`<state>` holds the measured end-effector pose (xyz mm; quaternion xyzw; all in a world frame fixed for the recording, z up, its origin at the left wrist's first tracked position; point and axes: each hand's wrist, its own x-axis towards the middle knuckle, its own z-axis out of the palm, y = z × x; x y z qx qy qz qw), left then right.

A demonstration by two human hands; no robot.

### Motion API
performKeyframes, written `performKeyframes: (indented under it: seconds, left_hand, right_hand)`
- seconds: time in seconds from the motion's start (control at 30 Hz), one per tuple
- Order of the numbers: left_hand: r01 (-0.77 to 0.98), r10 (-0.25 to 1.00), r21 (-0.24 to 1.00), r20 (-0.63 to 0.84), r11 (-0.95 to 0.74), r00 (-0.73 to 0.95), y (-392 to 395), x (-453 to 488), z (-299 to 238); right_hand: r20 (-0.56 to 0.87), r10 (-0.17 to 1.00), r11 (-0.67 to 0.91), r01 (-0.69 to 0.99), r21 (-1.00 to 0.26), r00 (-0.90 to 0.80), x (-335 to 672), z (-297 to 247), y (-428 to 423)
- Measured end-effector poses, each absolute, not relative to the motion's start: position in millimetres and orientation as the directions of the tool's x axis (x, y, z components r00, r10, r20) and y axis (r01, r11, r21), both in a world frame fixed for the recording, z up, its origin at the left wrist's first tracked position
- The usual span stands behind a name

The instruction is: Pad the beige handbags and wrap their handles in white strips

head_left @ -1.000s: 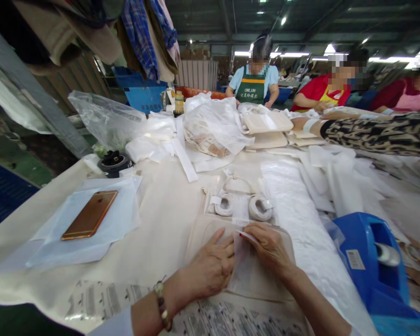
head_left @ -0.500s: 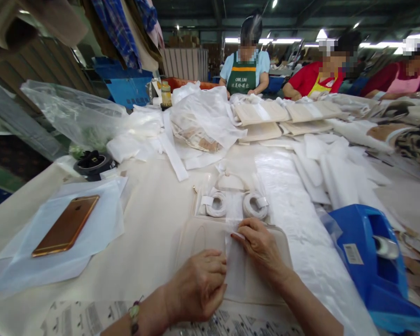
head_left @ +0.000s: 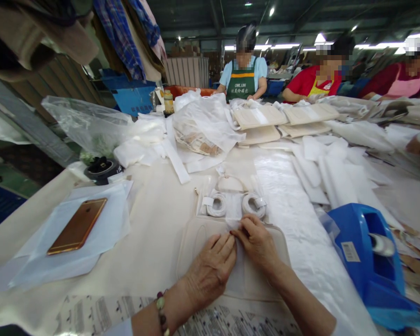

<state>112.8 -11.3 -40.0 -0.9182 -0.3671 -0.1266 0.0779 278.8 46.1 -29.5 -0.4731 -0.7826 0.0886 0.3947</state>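
Note:
A flat beige bag (head_left: 191,249) lies before me on the table. A thin white strip of wrapping (head_left: 234,211) runs down its middle. My right hand (head_left: 257,240) pinches this strip between thumb and forefinger. Against those fingertips, my left hand (head_left: 212,261) reaches over the strip with its fingers pressed together; its thumb is hidden. Two coiled white straps, a left coil (head_left: 217,205) and a right coil (head_left: 255,205), sit above the strip's sides, each bound with a small white band. Beyond them shows a curved handle (head_left: 230,183).
A blue tape dispenser (head_left: 360,252) stands at the right. On the left, a phone (head_left: 79,226) rests on white sheets. Clear plastic bags (head_left: 203,121) and stacked beige bags (head_left: 261,116) lie across the back. Several co-workers, one in a green apron (head_left: 243,83), work opposite.
My left hand has moved up and right over the strip, from a curled shape to straighter fingers meeting my right fingertips. My right hand stays at the strip.

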Motion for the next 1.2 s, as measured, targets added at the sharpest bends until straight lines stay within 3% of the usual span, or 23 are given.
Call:
performKeyframes:
  seconds: [0.2,0.3,0.43,0.53,0.6,0.73,0.87,1.1,1.2]
  left_hand:
    - [0.707,0.662,-0.095,0.282,-0.701,0.694,-10,113,-35]
    - [0.704,0.657,-0.102,0.286,-0.703,0.697,-10,114,-33]
    - [0.701,0.629,-0.112,0.359,-0.704,0.689,-9,113,-34]
    - [0.686,0.583,-0.129,0.43,-0.717,0.69,-6,112,-37]
    - [0.673,0.545,-0.167,0.463,-0.72,0.699,-4,111,-40]
    - [0.649,0.488,-0.238,0.489,-0.722,0.723,-1,108,-43]
    - [0.654,0.477,-0.213,0.528,-0.726,0.703,1,108,-43]
    - [0.616,0.408,-0.288,0.538,-0.733,0.737,1,108,-37]
    - [0.618,0.415,-0.293,0.529,-0.729,0.74,2,107,-39]
  right_hand:
    - [0.637,0.764,0.546,0.631,-0.551,-0.104,284,-16,27]
    - [0.726,0.688,0.523,0.701,-0.486,-0.01,320,3,-11]
    - [0.786,0.577,0.191,0.899,-0.393,0.221,400,21,-60]
    - [0.622,0.583,-0.08,0.799,-0.596,0.522,457,20,-76]
    - [0.474,0.616,-0.143,0.681,-0.718,0.629,481,15,-76]
    - [0.314,0.7,-0.119,0.539,-0.834,0.642,490,4,-62]
    - [0.211,0.696,-0.07,0.358,-0.931,0.686,479,3,-49]
    - [0.298,0.553,0.124,0.277,-0.953,0.778,457,7,-100]
    - [0.204,0.556,0.077,0.195,-0.978,0.805,448,-14,-134]
